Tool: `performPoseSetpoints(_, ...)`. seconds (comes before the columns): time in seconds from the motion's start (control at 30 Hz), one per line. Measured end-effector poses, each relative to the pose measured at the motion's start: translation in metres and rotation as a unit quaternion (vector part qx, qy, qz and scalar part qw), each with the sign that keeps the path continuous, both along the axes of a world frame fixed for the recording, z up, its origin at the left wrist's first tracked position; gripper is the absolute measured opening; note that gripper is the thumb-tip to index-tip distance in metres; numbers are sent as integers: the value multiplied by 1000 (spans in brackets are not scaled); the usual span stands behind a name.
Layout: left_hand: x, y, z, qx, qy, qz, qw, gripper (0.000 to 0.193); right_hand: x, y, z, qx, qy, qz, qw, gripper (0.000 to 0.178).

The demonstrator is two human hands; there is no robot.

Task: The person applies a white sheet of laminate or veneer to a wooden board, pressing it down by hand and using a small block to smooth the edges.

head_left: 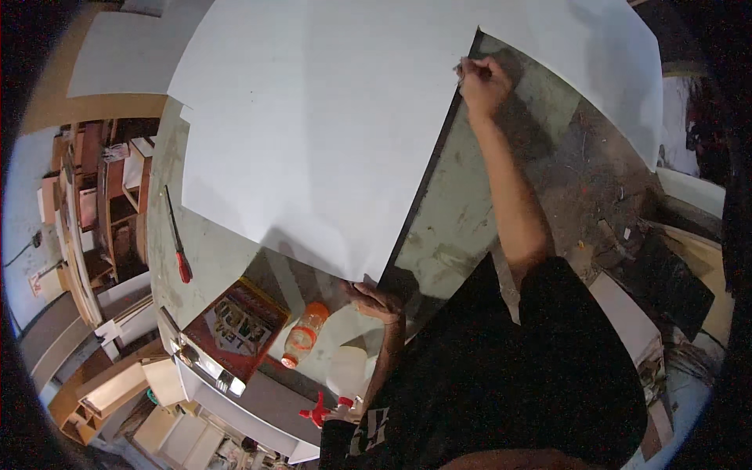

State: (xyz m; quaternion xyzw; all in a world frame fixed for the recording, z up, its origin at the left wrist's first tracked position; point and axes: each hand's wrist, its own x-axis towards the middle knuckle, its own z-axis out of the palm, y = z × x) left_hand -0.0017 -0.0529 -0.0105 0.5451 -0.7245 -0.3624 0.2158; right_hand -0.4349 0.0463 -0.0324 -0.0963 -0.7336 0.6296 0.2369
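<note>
A large white sheet (313, 141) covers most of the grey-green worktop. Along its straight right edge runs a narrow dark strip (431, 176). Near the strip's far end, my right hand (484, 84) is closed in a pinch at the edge; what its fingertips hold is too small to make out. At the sheet's near corner, my left hand (376, 302) grips the margin, its fingers partly hidden beneath. An orange plastic bottle (305, 334) and a white spray bottle (346, 370) with a red trigger are beside my left forearm.
A long thin tool with a red handle (182, 267) lies on the worktop (207, 239) at the left. A reddish-brown printed box (239, 325) sits by the near edge. Wooden shelving (117, 196) stands to the left; boards and scraps (666, 282) lie at the right.
</note>
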Motion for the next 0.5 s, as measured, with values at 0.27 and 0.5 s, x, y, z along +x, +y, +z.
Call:
performPoseSetpoints(0.27,-16,5,10,-110,12,-31,993,62,-20,7,-16,-20,95,-13,995,11)
performPoseSetpoints(0.5,-14,10,11,-25,54,-15,998,63,-66,25,13,55,-1,-72,996,12)
